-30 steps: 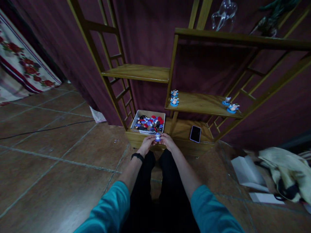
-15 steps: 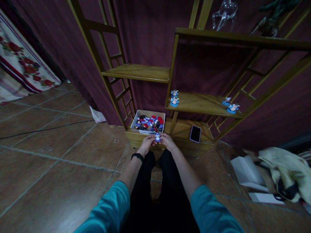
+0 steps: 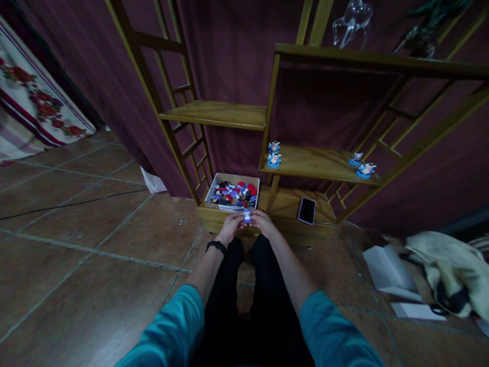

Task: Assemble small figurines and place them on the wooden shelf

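Note:
Between my two hands is a small white-and-purple figurine (image 3: 247, 216) on a purple base, held upright just in front of the shelf unit. My left hand (image 3: 231, 227) grips its left side with the fingertips. From the right, my right hand (image 3: 263, 222) pinches the other side. Just beyond the hands stands an open white cardboard box (image 3: 211, 192), filled with a jumble of small figurines (image 3: 235, 193) in red, purple, black and white. Several pale figurines on blue bases stand on the middle shelf (image 3: 311, 162), at its left (image 3: 274, 160) and right (image 3: 365, 170) ends.
A phone (image 3: 307, 210) lies on the low shelf to the right of the box. Above are a left shelf (image 3: 217, 113) and a higher one bearing a clear glass horse figure (image 3: 353, 23) and a dark sculpture (image 3: 424, 30). White boxes (image 3: 391, 272) and cloth (image 3: 451, 265) lie on the floor at right.
The held figurine has shifted very slightly up and its base tilts a little differently in the fingers. Both hands stay in nearly the same place.

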`<state>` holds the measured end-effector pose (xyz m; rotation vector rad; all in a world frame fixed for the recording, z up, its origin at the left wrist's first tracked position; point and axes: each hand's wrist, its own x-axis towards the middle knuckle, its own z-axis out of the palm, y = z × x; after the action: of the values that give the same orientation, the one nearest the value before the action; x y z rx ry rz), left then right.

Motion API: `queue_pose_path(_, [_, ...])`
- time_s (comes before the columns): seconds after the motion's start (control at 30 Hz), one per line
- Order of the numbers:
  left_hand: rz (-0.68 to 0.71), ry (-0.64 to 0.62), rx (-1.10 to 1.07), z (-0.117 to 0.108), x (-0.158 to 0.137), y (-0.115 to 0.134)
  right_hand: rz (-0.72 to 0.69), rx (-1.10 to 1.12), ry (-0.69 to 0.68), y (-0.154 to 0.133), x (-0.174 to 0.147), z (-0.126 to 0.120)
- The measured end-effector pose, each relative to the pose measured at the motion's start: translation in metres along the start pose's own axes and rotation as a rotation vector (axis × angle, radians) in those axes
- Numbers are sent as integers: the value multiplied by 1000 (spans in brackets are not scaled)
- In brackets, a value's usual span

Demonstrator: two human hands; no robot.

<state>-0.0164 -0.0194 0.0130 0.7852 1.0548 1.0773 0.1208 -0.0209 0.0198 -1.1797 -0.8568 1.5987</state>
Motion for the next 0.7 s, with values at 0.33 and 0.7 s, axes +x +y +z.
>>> queue_pose_path(0.33, [7,-21,-52,-2,3,-1,7,-4,-43,0,0,-2])
queue_pose_path(0.7, [-22,-82,-48,-3,1,0,-6,13,-98,2,2,-3])
